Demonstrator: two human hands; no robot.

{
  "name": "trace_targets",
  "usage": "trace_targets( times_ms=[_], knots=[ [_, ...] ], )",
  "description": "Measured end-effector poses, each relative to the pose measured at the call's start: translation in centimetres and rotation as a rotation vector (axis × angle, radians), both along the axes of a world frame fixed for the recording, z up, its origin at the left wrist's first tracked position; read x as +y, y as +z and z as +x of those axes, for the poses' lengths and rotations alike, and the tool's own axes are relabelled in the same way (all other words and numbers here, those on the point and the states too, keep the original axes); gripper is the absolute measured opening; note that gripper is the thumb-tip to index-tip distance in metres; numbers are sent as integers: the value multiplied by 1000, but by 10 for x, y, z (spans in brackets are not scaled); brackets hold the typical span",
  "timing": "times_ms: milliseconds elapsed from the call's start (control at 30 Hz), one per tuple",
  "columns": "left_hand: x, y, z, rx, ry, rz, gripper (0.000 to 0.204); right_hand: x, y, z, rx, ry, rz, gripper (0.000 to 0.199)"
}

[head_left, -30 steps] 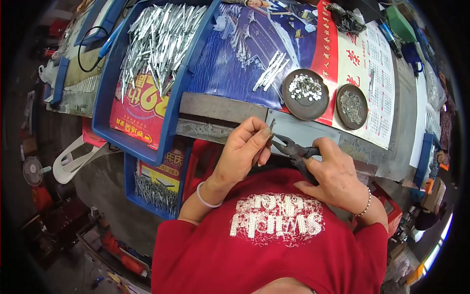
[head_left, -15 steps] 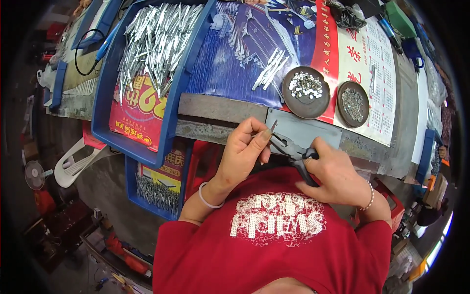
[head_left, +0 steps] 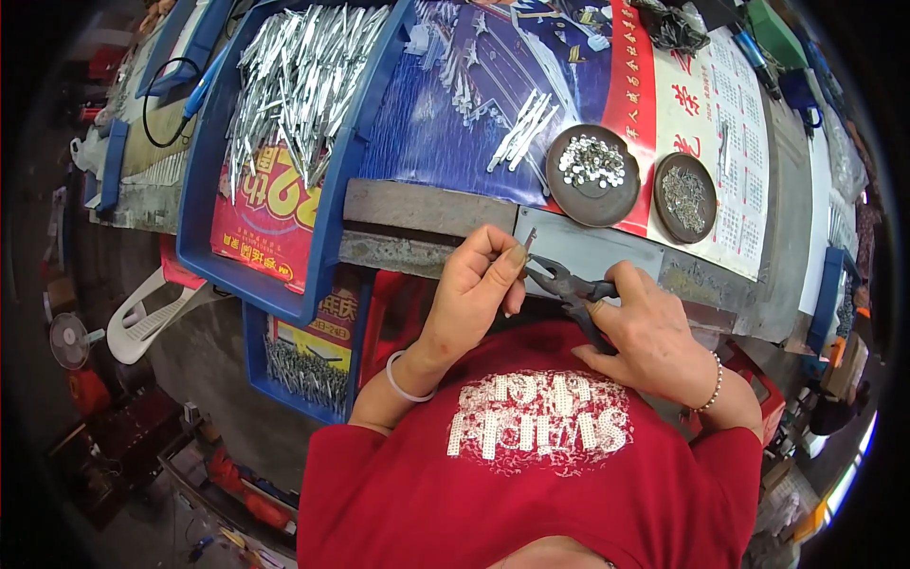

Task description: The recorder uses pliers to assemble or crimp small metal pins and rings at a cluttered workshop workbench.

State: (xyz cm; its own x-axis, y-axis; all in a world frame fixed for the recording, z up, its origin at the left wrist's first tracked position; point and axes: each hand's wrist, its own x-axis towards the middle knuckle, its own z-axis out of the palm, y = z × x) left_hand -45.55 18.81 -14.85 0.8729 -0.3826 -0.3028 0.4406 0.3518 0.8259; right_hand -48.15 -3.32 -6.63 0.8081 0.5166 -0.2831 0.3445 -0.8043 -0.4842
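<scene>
My left hand [head_left: 474, 289] pinches a small, thin metal piece [head_left: 531, 238] between thumb and forefinger, its tip sticking up past the fingers. Most of that piece is hidden, so its exact kind cannot be made out. In my right hand [head_left: 649, 332] are pliers [head_left: 561, 284] with dark handles, their jaws pointing left and reaching the left fingertips. Whether the jaws bite on the piece is too small to tell. Both hands are held just off the bench's front edge. Beyond them stand a round dish of small shiny discs [head_left: 592, 207] and a dish of fine metal bits [head_left: 684, 194].
A blue tray [head_left: 325, 248] heaped with slim silver metal strips [head_left: 303, 81] sits at the left; a lower blue tray [head_left: 348, 379] holds dark pieces. Several loose strips [head_left: 523, 133] lie on the poster [head_left: 408, 133]. A grey metal plate [head_left: 607, 248] edges the bench. A fan [head_left: 71, 339] stands far left.
The pliers' handles look spread wider, and the right fingers have shifted slightly on them. My left hand keeps its pinch in nearly the same place.
</scene>
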Motion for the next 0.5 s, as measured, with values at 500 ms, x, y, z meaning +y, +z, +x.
trace_targets(
  times_ms=[500],
  knots=[
    [-2, 2, -1, -80, 68, 78, 16, -4, 5, 10, 436, -35, 222, 39]
  ],
)
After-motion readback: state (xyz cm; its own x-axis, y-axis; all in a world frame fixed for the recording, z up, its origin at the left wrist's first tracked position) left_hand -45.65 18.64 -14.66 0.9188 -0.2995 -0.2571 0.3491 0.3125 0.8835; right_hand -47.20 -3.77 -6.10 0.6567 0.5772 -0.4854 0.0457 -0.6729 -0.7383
